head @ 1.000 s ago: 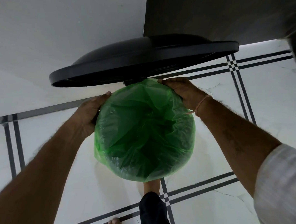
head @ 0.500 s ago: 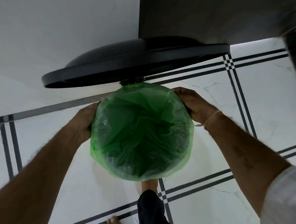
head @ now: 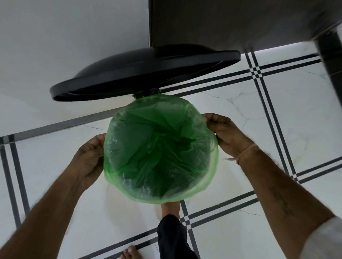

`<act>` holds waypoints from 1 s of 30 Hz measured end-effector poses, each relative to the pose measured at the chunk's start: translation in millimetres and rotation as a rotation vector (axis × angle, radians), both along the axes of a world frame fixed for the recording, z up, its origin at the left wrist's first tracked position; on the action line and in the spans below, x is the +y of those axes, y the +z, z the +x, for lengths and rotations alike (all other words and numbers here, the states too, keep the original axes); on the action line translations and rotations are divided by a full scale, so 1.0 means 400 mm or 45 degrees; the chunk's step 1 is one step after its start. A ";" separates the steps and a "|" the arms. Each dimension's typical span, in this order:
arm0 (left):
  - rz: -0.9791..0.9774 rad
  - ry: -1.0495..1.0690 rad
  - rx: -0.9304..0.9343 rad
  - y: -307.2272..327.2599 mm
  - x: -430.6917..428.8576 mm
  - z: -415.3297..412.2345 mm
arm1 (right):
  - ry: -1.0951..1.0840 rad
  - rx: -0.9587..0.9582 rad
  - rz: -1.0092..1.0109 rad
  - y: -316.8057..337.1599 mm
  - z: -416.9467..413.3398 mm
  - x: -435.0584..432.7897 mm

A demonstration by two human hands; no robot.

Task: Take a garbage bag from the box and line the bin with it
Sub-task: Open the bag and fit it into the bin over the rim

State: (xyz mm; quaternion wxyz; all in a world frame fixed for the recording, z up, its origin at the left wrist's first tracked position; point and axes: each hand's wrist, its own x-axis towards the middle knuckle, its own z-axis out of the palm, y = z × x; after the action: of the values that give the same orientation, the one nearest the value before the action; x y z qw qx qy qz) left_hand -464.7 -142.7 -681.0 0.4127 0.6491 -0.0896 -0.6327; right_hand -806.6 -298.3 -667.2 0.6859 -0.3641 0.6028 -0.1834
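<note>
A green garbage bag (head: 159,148) is spread over the round mouth of the bin and folded down outside its rim, hiding the bin body. The bin's black lid (head: 141,74) stands raised behind it on its hinge. My left hand (head: 88,159) presses against the bag's left side, fingers curled around the rim. My right hand (head: 224,135) pinches the bag's edge at the right side of the rim. The garbage bag box is not in view.
White tiled floor (head: 283,117) with dark double lines lies all around. A white wall (head: 62,38) and a dark panel (head: 218,20) stand behind the lid. My foot (head: 170,208) sits under the bin's front; bare toes (head: 131,256) show lower.
Both hands slid from the back of the rim toward the front along its sides, pulling the bag's edge lower. The view shifted slightly.
</note>
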 end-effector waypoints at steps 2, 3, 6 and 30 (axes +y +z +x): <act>-0.029 0.028 0.052 0.006 0.005 -0.003 | 0.021 0.105 -0.041 0.001 0.007 0.000; -0.037 0.050 0.073 0.008 0.009 -0.003 | 0.037 0.166 -0.092 0.005 0.012 0.001; -0.041 0.079 0.097 0.020 0.014 0.001 | 0.043 0.184 -0.148 0.022 0.024 0.010; 0.141 0.520 -0.071 0.064 0.096 -0.117 | -0.792 0.308 -0.213 0.002 0.049 0.165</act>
State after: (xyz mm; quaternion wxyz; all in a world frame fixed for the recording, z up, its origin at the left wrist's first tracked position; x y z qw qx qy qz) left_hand -511.6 -104.2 -655.5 0.4934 0.6928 0.0673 -0.5216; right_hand -787.1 -232.2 -666.3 0.4884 -0.2370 0.7448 -0.3882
